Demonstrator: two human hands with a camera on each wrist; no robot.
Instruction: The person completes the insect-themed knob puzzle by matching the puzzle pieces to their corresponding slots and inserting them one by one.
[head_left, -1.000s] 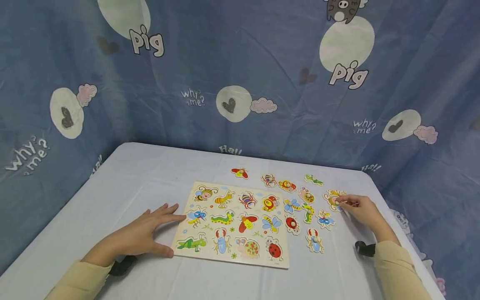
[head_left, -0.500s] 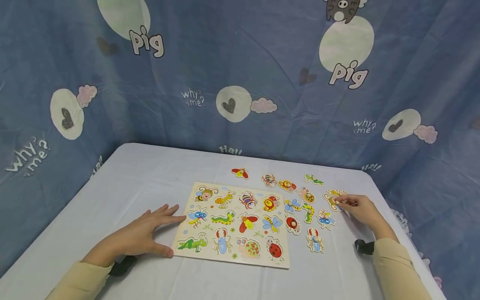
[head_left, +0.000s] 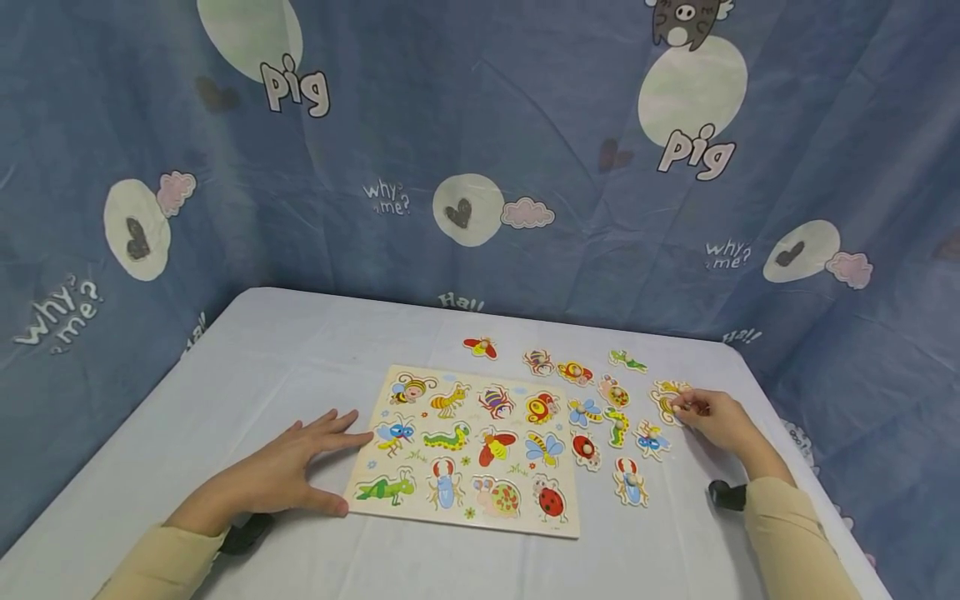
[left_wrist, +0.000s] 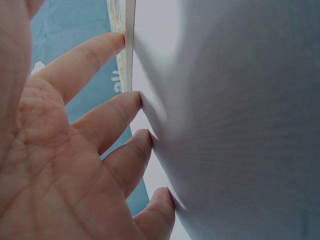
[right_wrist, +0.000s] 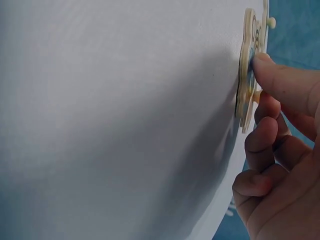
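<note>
A wooden insect puzzle board (head_left: 416, 457) lies on the white table, its pictures showing. My left hand (head_left: 292, 467) is spread at its left side, with the thumb at the near corner and a fingertip on the edge. In the left wrist view the left fingers (left_wrist: 107, 120) are extended and hold nothing. At the right of the loose pieces, my right hand (head_left: 720, 421) pinches a yellow striped bee puzzle piece (head_left: 665, 402) by its small knob. From the right wrist, the thumb (right_wrist: 285, 82) lies on the piece, the other fingers curled below; the hand partly hides it.
Between board and right hand lie several knobbed pieces, including a stag beetle (head_left: 630, 483), a ladybug (head_left: 585, 451), a mosquito (head_left: 652, 439) and a caterpillar (head_left: 617, 427). Farther back are a spider (head_left: 537, 361), a grasshopper (head_left: 627, 360) and a red-winged bug (head_left: 480, 347). A blue printed curtain (head_left: 480, 275) hangs behind.
My right fingers have shifted and curled slightly at the knob, and the bee piece has moved a little to the right. My left hand and the board look unchanged.
</note>
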